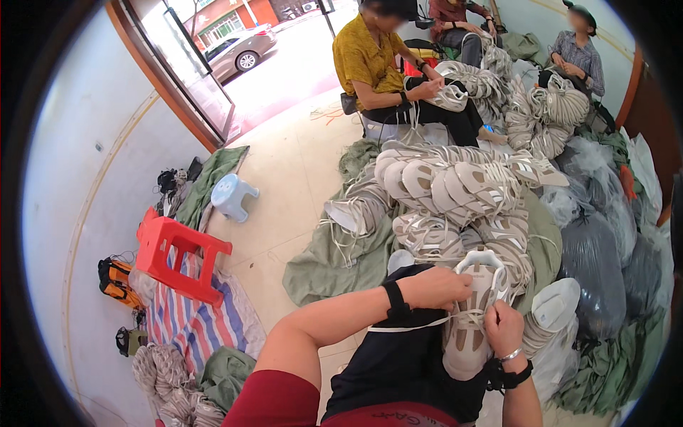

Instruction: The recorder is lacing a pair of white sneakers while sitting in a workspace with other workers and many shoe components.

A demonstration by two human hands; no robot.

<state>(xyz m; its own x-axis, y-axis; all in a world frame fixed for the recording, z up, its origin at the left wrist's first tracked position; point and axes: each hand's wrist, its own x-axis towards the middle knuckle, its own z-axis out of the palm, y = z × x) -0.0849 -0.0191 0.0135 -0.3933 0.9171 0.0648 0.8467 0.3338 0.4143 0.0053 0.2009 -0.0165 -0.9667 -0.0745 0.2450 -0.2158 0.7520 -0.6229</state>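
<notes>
A beige shoe upper with pale overlays rests across my dark-trousered lap, toe toward me. At its left edge, my left hand is closed, fingertips pinching a cream shoelace near the eyelets. My right hand is closed at the right edge and grips the lacing there; its fingertips are partly hidden. One loose shoelace runs from the middle of the upper leftward over my thigh. Just beyond my hands lies a big heap of nested, laced uppers on green cloth.
A stack of pale uppers and dark plastic bags lie right. Left are a red stool, a small blue stool and striped sheeting. Ahead, a person in a yellow shirt holds another upper; two more people sit behind.
</notes>
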